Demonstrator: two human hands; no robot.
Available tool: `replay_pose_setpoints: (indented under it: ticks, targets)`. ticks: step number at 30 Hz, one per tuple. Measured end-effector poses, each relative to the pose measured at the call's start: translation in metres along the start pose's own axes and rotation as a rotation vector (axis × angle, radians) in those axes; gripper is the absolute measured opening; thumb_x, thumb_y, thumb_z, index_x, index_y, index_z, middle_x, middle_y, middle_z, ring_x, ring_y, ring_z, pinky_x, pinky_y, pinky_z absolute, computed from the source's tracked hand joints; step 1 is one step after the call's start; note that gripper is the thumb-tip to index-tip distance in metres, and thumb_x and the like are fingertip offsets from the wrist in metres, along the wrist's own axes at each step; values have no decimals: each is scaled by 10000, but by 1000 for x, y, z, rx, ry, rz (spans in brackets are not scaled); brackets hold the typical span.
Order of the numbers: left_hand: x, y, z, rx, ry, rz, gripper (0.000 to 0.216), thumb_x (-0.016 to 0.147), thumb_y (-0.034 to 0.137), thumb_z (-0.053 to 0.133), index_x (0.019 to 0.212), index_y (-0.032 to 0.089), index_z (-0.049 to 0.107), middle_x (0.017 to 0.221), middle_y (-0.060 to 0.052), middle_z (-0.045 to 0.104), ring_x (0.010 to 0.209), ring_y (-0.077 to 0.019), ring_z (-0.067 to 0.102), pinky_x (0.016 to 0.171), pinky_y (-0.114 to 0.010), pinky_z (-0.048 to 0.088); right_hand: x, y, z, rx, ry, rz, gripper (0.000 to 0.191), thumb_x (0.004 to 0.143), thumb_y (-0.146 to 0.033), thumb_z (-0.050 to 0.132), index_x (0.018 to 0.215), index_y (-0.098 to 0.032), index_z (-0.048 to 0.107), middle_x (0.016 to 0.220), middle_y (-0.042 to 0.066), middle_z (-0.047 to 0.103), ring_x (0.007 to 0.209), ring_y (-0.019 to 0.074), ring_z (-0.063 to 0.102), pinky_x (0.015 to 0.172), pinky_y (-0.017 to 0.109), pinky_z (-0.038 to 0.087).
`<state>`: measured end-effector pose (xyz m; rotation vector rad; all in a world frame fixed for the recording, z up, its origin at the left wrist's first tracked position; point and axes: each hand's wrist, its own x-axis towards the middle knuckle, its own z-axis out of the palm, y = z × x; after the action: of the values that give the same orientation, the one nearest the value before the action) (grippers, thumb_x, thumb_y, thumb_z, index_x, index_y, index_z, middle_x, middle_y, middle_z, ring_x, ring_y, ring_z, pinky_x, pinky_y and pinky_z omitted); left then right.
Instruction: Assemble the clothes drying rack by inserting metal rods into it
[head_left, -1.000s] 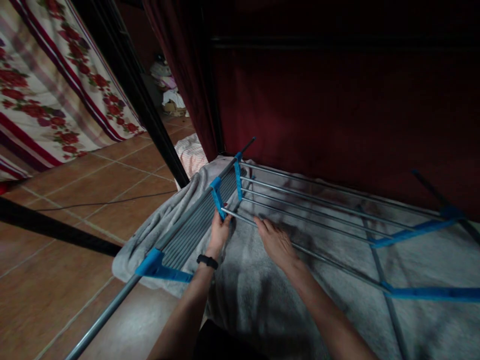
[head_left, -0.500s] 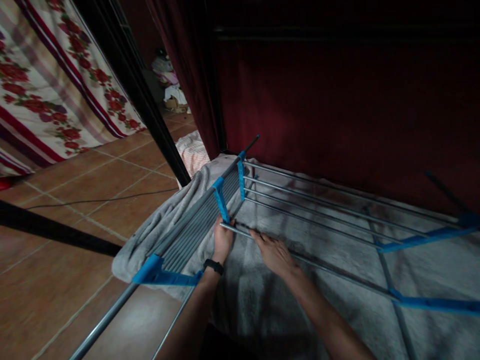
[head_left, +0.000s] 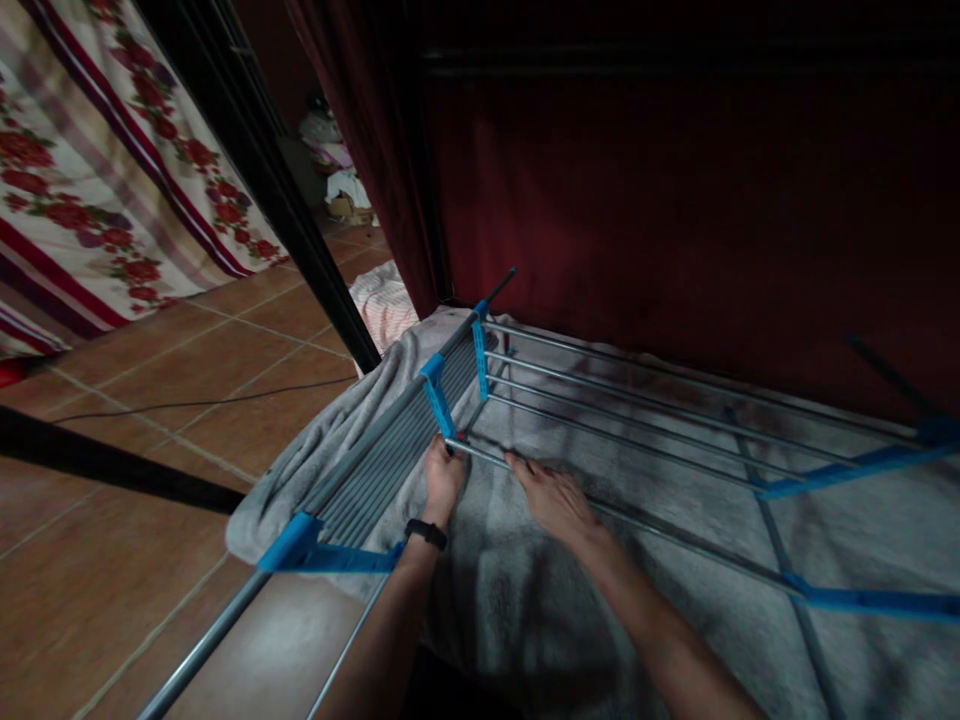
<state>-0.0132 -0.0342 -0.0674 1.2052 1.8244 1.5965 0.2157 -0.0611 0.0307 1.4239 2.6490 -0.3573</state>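
A metal drying rack point(head_left: 645, 410) with blue plastic joints stands in front of me. A grey towel point(head_left: 510, 600) lies under its rods and spills over the folded side wing point(head_left: 375, 450) at the left. My left hand point(head_left: 442, 480), a black band on its wrist, is closed on the near rod's left end beside a blue joint point(head_left: 439, 400). My right hand point(head_left: 551, 495) lies palm down on the towel, fingers stretched out against the same rod.
A dark red curtain point(head_left: 675, 200) hangs right behind the rack. Brown floor tiles point(head_left: 150, 420) with a thin black cable spread to the left. A flowered cloth point(head_left: 97, 180) hangs at far left, and a black post point(head_left: 300, 230) stands beside a striped cloth point(head_left: 382, 300).
The view has shifted slightly. My left hand has slid a little down along the rod's end. My right hand stays flat on the towel by the rod.
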Motion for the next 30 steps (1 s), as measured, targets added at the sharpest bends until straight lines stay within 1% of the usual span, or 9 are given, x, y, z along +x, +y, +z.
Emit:
replay_pose_setpoints:
  ticks: [4, 7, 13, 17, 22, 25, 30]
  targets:
    - [2, -4, 4, -20, -6, -46, 172, 740, 272, 687, 907, 232, 689, 852, -44, 735, 834, -240, 689, 823, -371, 570, 2, 2, 1, 17, 2, -1, 704, 1018, -86, 269, 1678, -324, 322, 1446, 118, 684, 1121, 222, 749, 967, 356, 537]
    - [3, -6, 6, -64, -21, -110, 187, 728, 226, 679, 915, 240, 689, 823, -31, 732, 832, -240, 702, 802, -365, 581, 3, 3, 4, 11, -2, 4, 708, 1018, -87, 267, 1682, -328, 316, 1444, 116, 684, 1115, 224, 750, 963, 355, 534]
    - [7, -8, 5, -106, -64, -141, 107, 732, 163, 660, 811, 224, 697, 815, -37, 744, 805, -227, 717, 830, -375, 602, 2, 5, 5, 0, 10, -13, 697, 1028, -96, 260, 1692, -305, 295, 1408, 122, 698, 1081, 232, 759, 927, 351, 539]
    - [10, -11, 5, -130, -74, -160, 78, 720, 186, 705, 783, 232, 698, 808, -33, 753, 803, -224, 719, 824, -368, 615, 2, 7, 7, -7, 9, -9, 706, 1027, -88, 264, 1704, -288, 261, 1380, 131, 709, 1086, 230, 756, 927, 349, 541]
    - [12, -13, 8, -178, -95, -183, 115, 745, 250, 761, 757, 249, 646, 765, -9, 733, 767, -221, 712, 797, -391, 628, 3, 9, 14, -5, -12, -9, 716, 1022, -71, 259, 1696, -310, 287, 1426, 129, 686, 1102, 235, 749, 948, 368, 537]
    - [11, -13, 7, -195, -106, -196, 138, 756, 218, 765, 735, 240, 630, 752, -6, 715, 750, -207, 696, 768, -360, 615, 6, 10, 16, 0, -13, -9, 736, 1014, -56, 257, 1703, -314, 268, 1440, 128, 681, 1121, 237, 744, 960, 379, 534]
    - [11, -12, 3, -196, -108, -214, 103, 715, 163, 766, 741, 203, 675, 693, 1, 670, 667, -161, 616, 666, -281, 550, 10, 13, 15, -7, -8, 23, 705, 1034, -88, 248, 1693, -334, 296, 1462, 114, 674, 1115, 227, 747, 957, 361, 534]
